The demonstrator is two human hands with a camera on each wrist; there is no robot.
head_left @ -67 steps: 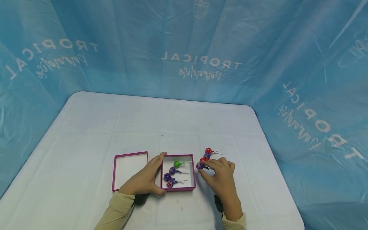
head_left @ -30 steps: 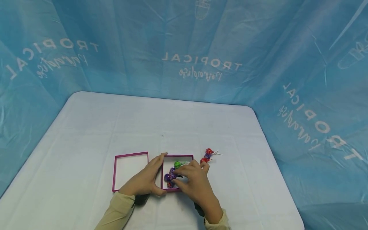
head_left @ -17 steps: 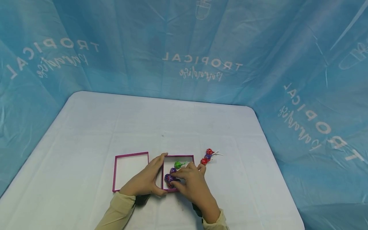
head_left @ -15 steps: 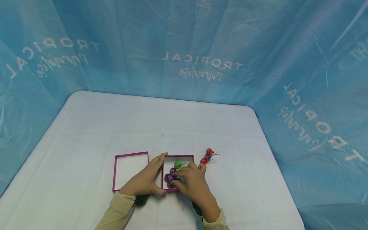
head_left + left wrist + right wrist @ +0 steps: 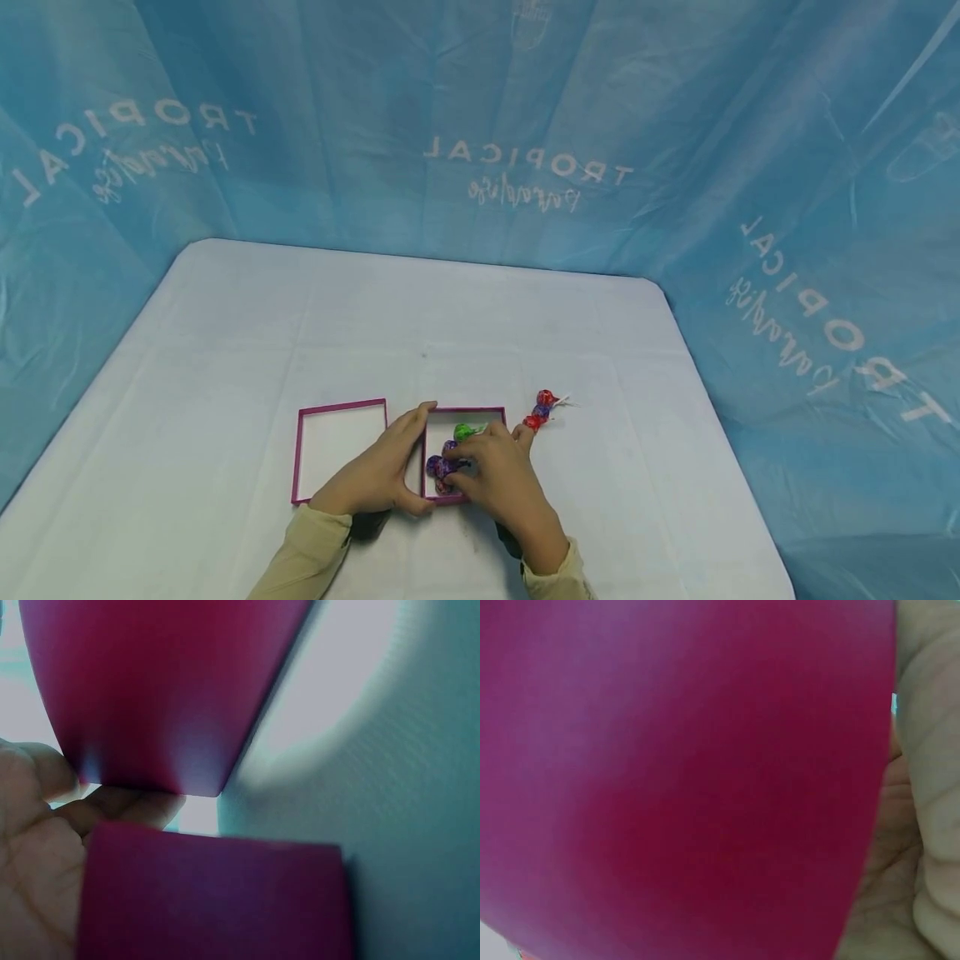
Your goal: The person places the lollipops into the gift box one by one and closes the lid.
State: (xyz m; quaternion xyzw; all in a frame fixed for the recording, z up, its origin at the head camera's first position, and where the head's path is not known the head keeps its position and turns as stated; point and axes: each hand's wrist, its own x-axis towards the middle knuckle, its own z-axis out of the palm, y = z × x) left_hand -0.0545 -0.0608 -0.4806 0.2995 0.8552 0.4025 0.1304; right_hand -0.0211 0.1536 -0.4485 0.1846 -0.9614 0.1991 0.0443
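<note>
Mirrored "TROPICAL Paradise" lettering (image 5: 527, 159), three times on the blue curtain (image 5: 390, 92)

In the head view, the right hand (image 5: 504, 477) covered the near right corner of the box (image 5: 467, 409) and part of the stick of the green lollipop (image 5: 462, 432). The purple lollipop (image 5: 447, 467) at its fingertips showed only in part. The left hand (image 5: 375, 473) concealed the near right corner of the lid (image 5: 297, 457). Wrapper print was too small to read. In the right wrist view, a blurred pink wall (image 5: 705, 765) ran past the top edge.
</note>
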